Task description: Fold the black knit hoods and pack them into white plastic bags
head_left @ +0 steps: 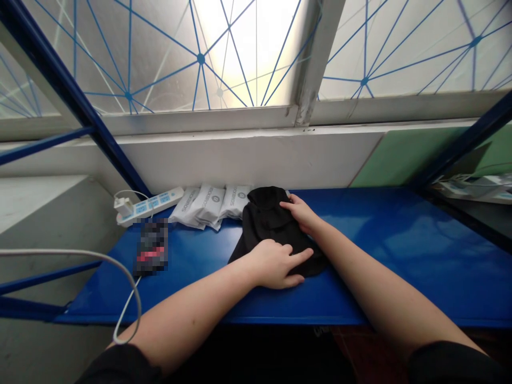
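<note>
A soft black cloth piece (266, 224), shaped somewhat like a hood, lies on the blue shelf top in front of me. My right hand (302, 213) grips its upper right edge, thumb on top and the other fingers partly hidden. Across the lower part of the cloth rests my left hand (276, 264), index finger and thumb stretched apart, the remaining fingers curled. That hand touches the fabric without visibly pinching it.
Several white printed packets (210, 205) lie against the wall, left of the cloth. Beside them is a power strip (150, 207) with a plugged-in charger (123, 206). A blurred phone-like device (152, 248) trails a white cable (134, 290). Blue metal posts (116, 160) frame the shelf (384, 229).
</note>
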Tool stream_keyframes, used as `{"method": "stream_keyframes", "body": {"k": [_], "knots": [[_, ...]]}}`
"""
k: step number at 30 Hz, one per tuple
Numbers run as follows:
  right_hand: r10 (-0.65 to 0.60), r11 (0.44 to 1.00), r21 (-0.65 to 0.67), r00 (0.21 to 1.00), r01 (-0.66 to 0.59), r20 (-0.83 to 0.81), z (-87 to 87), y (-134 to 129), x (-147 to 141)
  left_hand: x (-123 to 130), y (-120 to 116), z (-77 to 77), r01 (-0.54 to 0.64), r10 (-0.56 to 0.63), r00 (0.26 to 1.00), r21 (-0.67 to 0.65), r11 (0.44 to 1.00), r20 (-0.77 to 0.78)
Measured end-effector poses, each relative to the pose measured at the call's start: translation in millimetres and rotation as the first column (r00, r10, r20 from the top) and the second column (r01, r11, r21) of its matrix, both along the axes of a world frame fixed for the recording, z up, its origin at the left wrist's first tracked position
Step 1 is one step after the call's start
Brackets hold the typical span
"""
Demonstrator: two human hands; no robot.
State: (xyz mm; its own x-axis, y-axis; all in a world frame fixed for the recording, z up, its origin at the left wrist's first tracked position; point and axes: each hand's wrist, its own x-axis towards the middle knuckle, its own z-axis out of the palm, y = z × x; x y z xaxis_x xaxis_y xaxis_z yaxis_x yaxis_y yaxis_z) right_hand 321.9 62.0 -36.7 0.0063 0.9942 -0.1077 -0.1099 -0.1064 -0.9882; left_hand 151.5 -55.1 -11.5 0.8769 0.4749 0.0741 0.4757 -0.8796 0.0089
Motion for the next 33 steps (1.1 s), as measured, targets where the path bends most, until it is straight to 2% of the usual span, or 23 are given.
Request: {"method": "stream_keyframes", "body": {"k": [5,12,15,18,23,26,33], "knots": [[0.095,0.996,0.014,0.984,-0.094,-0.152,9.6,-11,-11,3,-3,0.7,-0.093,0.092,0.995,-0.038,0.995,-0.039],[0.263,0.964,0.088,0.943,-0.250,-0.203,5.9,-22,-25,9,-2,-1.6,-0.052,0.050,0.996,0.032,0.998,0.075],[0.324,0.945,0.119,0.915,-0.304,-0.239,5.7,-25,-27,9,-1,-1.9,-0.138,0.134,0.985,0.032,0.990,0.113],[0.372,0.928,0.106,0.880,-0.357,-0.296,7.8,-28,-28,9,-3,-1.3,-0.203,0.204,0.976,-0.018,0.979,0.077],[0.384,0.921,0.065,0.873,-0.383,-0.302,4.7,-26,-24,10,-2,4.1,-0.295,0.302,0.953,-0.151,0.944,0.024],[0.392,0.917,0.059,0.868,-0.393,-0.304,2.7,-23,-22,10,0,6.6,-0.342,0.355,0.934,-0.179,0.922,0.047],[0.359,0.932,0.036,0.903,-0.361,-0.235,5.6,-22,-22,5,3,5.1,-0.368,0.389,0.919,-0.226,0.902,0.058]]}}
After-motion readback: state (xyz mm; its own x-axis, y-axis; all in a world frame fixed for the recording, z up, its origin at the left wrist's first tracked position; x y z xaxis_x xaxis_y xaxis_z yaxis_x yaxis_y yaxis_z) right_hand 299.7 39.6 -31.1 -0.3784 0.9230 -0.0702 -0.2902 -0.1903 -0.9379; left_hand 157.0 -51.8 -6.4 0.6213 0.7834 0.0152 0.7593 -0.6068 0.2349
